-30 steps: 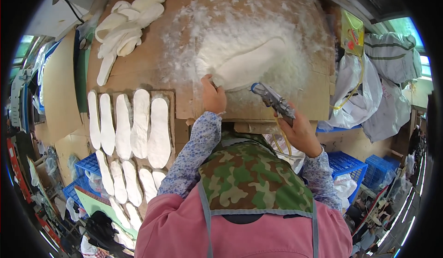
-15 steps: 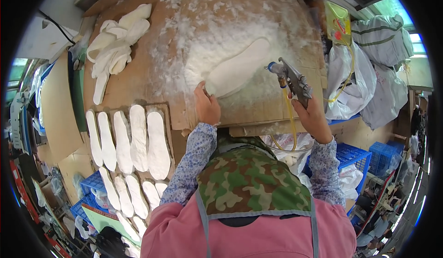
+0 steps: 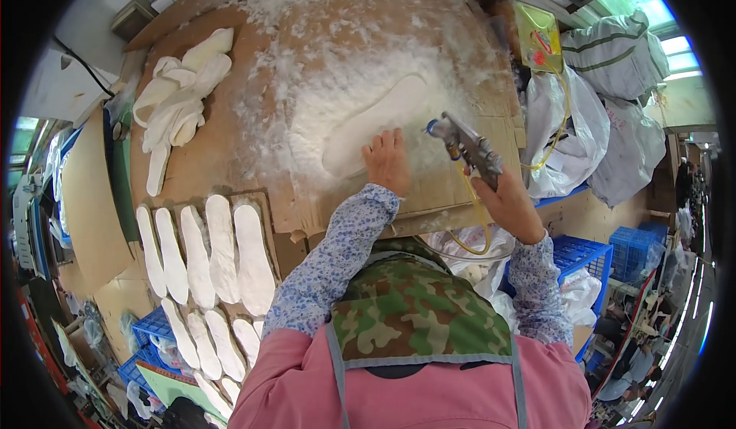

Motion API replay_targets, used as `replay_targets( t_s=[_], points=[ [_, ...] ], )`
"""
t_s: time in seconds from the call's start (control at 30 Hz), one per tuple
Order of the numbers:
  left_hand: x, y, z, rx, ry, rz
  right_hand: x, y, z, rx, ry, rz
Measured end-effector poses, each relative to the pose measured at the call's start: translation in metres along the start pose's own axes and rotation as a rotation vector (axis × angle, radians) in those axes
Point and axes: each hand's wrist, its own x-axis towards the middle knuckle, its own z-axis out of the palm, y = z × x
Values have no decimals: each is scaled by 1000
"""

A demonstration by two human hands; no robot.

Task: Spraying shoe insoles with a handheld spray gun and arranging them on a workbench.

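A white shoe insole [image 3: 376, 121] lies on the cardboard-covered work board [image 3: 230, 153], in a thick patch of white dried spray. My left hand [image 3: 387, 162] rests flat on the near end of that insole, pinning it down. My right hand [image 3: 506, 199] grips a metal spray gun [image 3: 468, 147] with a yellow hose; its nozzle points left toward the insole, just to the right of my left hand.
A heap of white insoles [image 3: 172, 103] lies at the board's far left. Rows of insoles [image 3: 203, 253] rest on a tray at the near left. Plastic bags [image 3: 598, 122] and blue crates [image 3: 583, 256] crowd the right side. A yellow glue container [image 3: 537, 38] hangs above the hose.
The spray gun has swung up from below the board's edge to beside the insole. My left hand stays on the insole's near end. The view shifted, so the board sits lower.
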Motion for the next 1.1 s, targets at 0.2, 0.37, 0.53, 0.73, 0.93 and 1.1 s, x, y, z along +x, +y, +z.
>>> replay_targets(
  t_s=[0.2, 0.37, 0.53, 0.73, 0.93, 1.1],
  points=[
    [-2, 0, 0, -21, -8, 40, 8, 19, -5, -21, 43, -1],
    [-4, 2, -1, -2, -22, 33, 23, 32, -15, 4, 142, -66],
    [-6, 2, -2, -26, -15, 34, 26, 30, -16, -28, 164, -82],
    [-13, 2, -5, -24, -2, 69, 19, 15, -15, -68, 74, -28],
    [-52, -12, -31, -239, -39, 219, 2, 9, 10, -9, 74, -131],
    [-93, -69, -41, -440, 200, -67, 1, -6, 23, 130, -70, -19]
  ],
)
